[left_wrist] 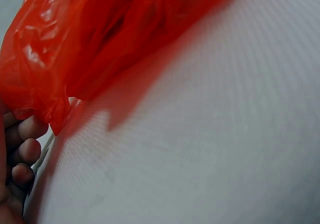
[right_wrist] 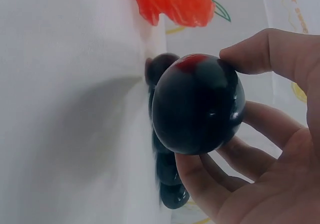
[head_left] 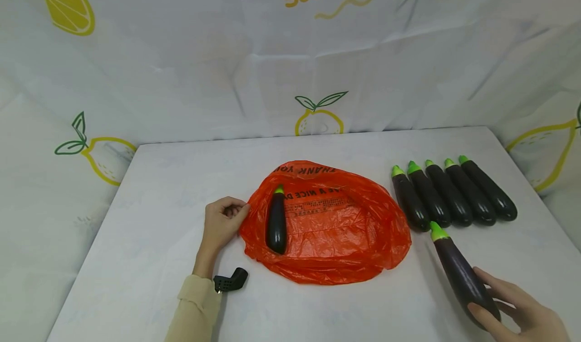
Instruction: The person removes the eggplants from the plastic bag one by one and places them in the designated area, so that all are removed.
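Observation:
A red plastic bag point(head_left: 327, 231) lies spread with its mouth wide on the table, and one eggplant point(head_left: 276, 223) with a green stem is inside at its left. My left hand point(head_left: 224, 220) pinches the bag's left rim between thumb and curled fingers; in the left wrist view the red plastic point(left_wrist: 45, 59) rises from those fingers. At the front right, my right hand point(head_left: 522, 306) grips another eggplant point(head_left: 463, 271) round its thick end, stem pointing toward the back left. The right wrist view shows this eggplant point(right_wrist: 197, 109) end-on, raised off the table with its shadow below.
Several more eggplants point(head_left: 454, 195) lie side by side in a row at the table's right, stems toward the back. The white table point(head_left: 150, 221) meets a white cloth backdrop point(head_left: 181, 79) printed with lemons. A black wrist device point(head_left: 231, 280) sits at the left cuff.

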`<state>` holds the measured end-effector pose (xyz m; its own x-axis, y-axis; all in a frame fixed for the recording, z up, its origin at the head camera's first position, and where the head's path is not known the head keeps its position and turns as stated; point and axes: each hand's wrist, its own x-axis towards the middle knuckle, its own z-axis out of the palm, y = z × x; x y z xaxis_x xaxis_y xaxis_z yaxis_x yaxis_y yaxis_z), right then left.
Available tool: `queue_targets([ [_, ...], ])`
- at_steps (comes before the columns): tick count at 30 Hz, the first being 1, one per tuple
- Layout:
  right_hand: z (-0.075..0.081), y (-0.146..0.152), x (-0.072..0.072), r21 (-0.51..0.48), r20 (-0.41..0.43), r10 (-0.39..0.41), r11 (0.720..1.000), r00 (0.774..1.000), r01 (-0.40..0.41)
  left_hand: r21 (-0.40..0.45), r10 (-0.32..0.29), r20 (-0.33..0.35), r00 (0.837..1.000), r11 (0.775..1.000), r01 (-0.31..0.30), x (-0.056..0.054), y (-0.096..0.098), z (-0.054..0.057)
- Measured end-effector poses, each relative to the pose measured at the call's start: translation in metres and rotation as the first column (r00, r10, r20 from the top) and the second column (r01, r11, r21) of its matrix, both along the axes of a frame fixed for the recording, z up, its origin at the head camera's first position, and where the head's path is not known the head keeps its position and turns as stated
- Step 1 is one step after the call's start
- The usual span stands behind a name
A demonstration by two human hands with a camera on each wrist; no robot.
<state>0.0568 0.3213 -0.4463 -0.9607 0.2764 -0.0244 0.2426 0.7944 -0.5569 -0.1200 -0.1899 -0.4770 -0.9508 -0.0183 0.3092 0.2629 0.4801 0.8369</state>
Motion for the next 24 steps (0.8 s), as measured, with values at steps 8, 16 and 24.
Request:
queue_targets([
  [8,-0.004,0.003,0.003,0.043,0.045,0.007,0.999,0.999,-0.009,0.001,0.0,-0.002,1.0,1.0,0.0,0.0,0.0,-0.001],
  [16,-0.001,-0.001,0.001,0.064,0.086,0.022,0.998,0.996,-0.028,0.009,0.002,0.006,1.0,1.0,-0.002,0.0,0.0,-0.001],
  [24,0.008,-0.001,-0.005,0.065,0.178,0.071,0.994,0.982,-0.083,0.005,0.001,0.004,1.0,1.0,-0.001,0.0,0.0,-0.001],
])
